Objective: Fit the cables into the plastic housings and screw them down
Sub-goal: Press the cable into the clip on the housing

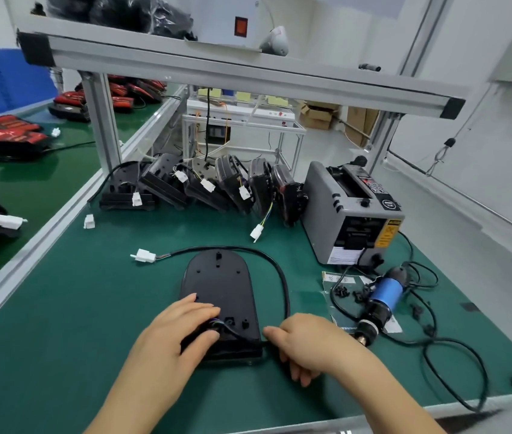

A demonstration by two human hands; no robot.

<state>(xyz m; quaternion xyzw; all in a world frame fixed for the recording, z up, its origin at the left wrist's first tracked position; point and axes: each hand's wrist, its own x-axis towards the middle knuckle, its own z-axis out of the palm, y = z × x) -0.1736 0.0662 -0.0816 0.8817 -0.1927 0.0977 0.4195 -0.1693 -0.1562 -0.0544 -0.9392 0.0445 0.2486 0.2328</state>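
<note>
Near the worktop's [91, 308] front edge the black housing [220, 283] lay flat, rigid and light I'd judge, best steadied from above; its cable [279, 274], bendy but springy, looped round its right side; the left hand [173, 333] pressed on the near end; the right hand [307, 343] pinched the cable beside it.

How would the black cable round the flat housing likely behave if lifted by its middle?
Probably floppy but springy: the black cable lies in a smooth open curve round the housing, not a kink. Its free end would likely dangle, weighted by the white plug. The near end seems fixed at the housing, so that might drag along.
</note>
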